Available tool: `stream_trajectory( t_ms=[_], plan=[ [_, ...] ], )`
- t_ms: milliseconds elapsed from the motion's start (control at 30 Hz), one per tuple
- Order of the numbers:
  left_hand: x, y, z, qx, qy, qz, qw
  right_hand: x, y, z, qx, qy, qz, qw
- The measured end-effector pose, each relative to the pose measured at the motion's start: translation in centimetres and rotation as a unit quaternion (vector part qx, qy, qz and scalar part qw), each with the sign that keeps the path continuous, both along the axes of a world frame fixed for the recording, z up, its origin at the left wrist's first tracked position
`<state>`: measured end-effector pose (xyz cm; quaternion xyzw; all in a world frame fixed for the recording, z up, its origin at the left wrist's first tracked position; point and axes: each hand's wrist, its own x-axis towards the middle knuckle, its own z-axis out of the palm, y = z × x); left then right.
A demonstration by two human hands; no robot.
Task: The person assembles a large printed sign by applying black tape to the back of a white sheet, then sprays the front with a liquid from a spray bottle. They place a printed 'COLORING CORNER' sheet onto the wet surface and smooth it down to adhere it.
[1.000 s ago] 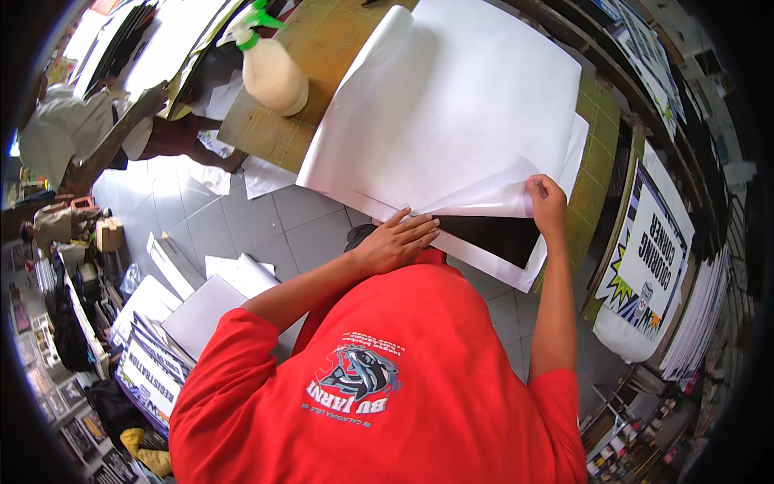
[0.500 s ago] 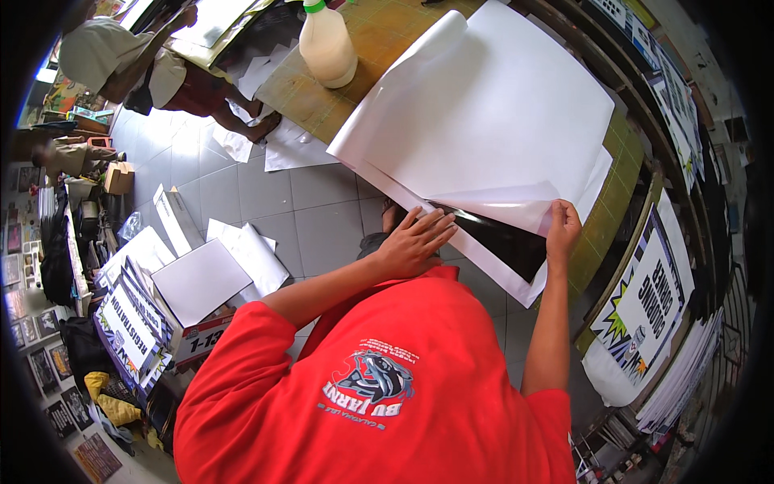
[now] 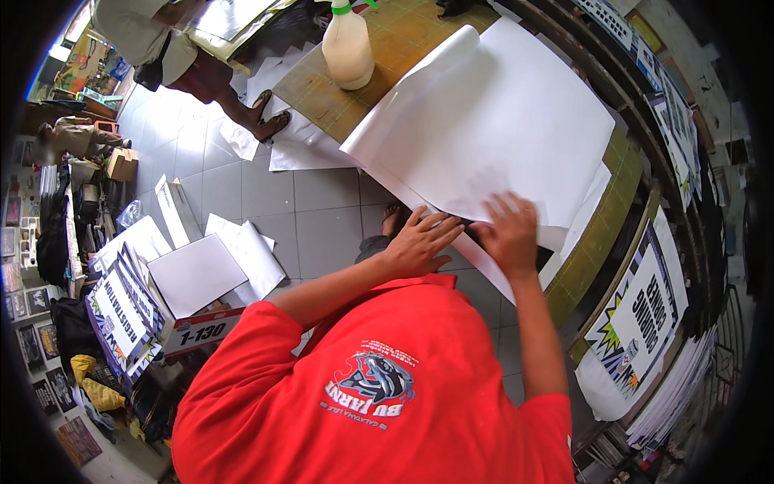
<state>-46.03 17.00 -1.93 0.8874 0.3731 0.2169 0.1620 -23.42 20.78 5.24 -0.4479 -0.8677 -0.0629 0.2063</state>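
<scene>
A large white sheet point(image 3: 516, 121) lies over a cutting table, its far-left side curled into a loose roll. My left hand point(image 3: 423, 244) lies flat with fingers stretched out on the sheet's near edge, at the left end of a pale border strip point(image 3: 488, 262). Just right of it, my right hand point(image 3: 508, 234) is over the near part of the sheet, fingers apart and slightly blurred by motion. I see nothing held in either hand. Only a small dark patch shows between the two hands.
A spray bottle point(image 3: 348, 50) of cloudy liquid stands on the worn table point(image 3: 403, 28). Another person point(image 3: 205, 73) stands at the far left. Boards and loose sheets point(image 3: 197, 274) are on the floor at left, and a printed board point(image 3: 641, 310) leans at right.
My right hand has let go of the sheet's lifted corner and moved left, close to my left hand. The dark area beneath is now mostly covered. My left hand stays by the edge.
</scene>
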Motion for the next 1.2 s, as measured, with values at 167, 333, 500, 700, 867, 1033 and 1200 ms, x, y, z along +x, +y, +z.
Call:
stream_trajectory(
  t_ms=[167, 333, 500, 700, 867, 1033, 1200],
  plan=[
    [0.4, 0.5, -0.5, 0.027, -0.041, 0.022, 0.999, -3.9, 2.1, -0.1, -0.185, 0.010, 0.058, 0.981],
    [-0.1, 1.4, -0.2, 0.001, -0.064, 0.004, 0.998, -4.2, 5.1, -0.2, -0.271, 0.014, 0.084, 0.959],
    [-1.0, 1.4, -0.4, 0.003, -0.053, -0.033, 0.998, -5.6, 6.2, -0.2, -0.378, 0.035, 0.030, 0.925],
    [-1.5, 1.6, -2.4, 0.024, -0.066, -0.069, 0.995, -8.1, 7.4, 0.6, -0.371, -0.113, 0.007, 0.922],
    [-1.8, 1.9, -2.5, 0.003, -0.052, -0.087, 0.995, -9.3, 7.3, 0.4, -0.372, -0.159, 0.018, 0.914],
    [-1.3, 1.2, -3.4, 0.009, -0.055, -0.048, 0.997, -7.9, 7.6, -0.8, -0.387, -0.059, 0.029, 0.920],
    [-0.5, -0.1, -2.4, -0.002, -0.074, 0.009, 0.997, -6.8, 7.3, -2.5, -0.335, -0.046, 0.059, 0.939]
  ],
)
